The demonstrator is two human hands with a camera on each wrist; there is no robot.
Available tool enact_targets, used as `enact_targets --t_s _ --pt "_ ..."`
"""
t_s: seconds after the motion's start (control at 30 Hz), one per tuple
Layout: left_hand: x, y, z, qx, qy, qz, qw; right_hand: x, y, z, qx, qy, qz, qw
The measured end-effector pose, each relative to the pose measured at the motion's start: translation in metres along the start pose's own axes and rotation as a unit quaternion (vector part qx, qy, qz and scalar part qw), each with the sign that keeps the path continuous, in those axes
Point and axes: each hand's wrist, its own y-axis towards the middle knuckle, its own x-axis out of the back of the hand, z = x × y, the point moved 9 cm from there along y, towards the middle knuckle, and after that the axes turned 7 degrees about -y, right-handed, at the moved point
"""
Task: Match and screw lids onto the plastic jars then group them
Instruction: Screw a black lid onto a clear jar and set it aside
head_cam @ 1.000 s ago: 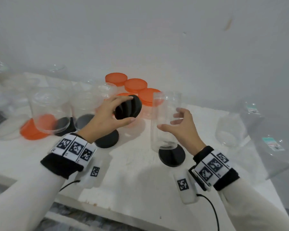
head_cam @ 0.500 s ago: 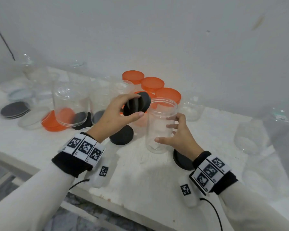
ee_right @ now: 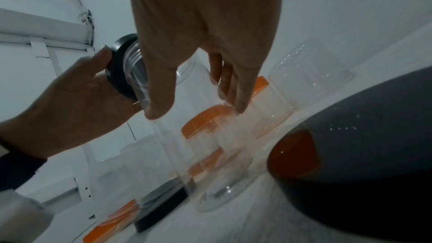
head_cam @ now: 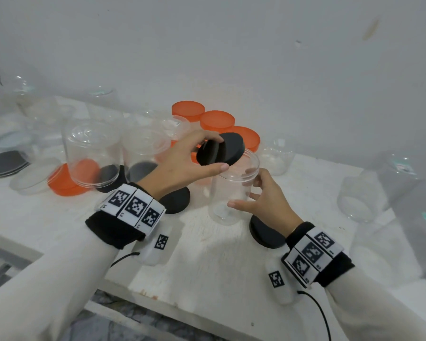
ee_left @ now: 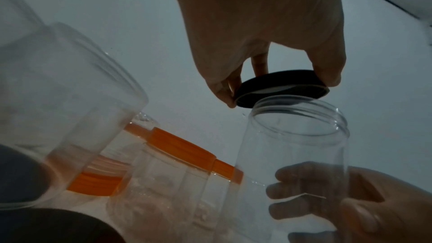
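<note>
Clear jar (head_cam: 231,190) upright on white table (head_cam: 207,262), centre, mouth open. Right hand (head_cam: 268,205) wraps jar side, steadying it for capping. Left hand (head_cam: 180,166) pinches black lid (head_cam: 220,149) by rim, tilted, near edge low over jar mouth; not seated. Orange-lidded jars (head_cam: 217,120) crowd close behind, big clear jars (head_cam: 94,153) left. Open table near side.

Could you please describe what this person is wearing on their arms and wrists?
Both arms wear cream long sleeves. Each wrist has a black band carrying three white tiles printed with black square codes, plus a white tagged pod underneath with a thin black cable.
</note>
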Motion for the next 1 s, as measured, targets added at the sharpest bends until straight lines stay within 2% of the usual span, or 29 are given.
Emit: enact_targets --t_s 0.27,0.47,0.7,0.8,0.87,1.0 --pt "-0.033 0.014 -0.025 -0.103 0.136 0.07 0.983 -0.001 0.001 -0.002 0.001 0.015 0.011 1.0" --pt "-0.034 0.014 -0.02 -0.114 0.157 0.067 0.979 -0.001 0.001 0.001 0.009 0.015 0.013 1.0" --pt "-0.033 0.012 -0.012 -0.091 0.156 0.058 0.982 -0.002 0.002 0.002 0.009 0.003 0.032 0.999" --pt "-0.033 0.01 -0.009 -0.069 0.144 0.066 0.985 -0.003 0.002 0.004 0.007 -0.037 0.085 0.996" --pt "-0.031 0.005 -0.001 -0.041 0.112 0.07 0.99 0.006 0.001 0.011 0.017 -0.059 0.114 0.992" --pt "-0.027 -0.008 0.029 0.059 -0.002 0.055 0.997 0.047 0.006 0.053 0.053 -0.076 0.09 0.992"
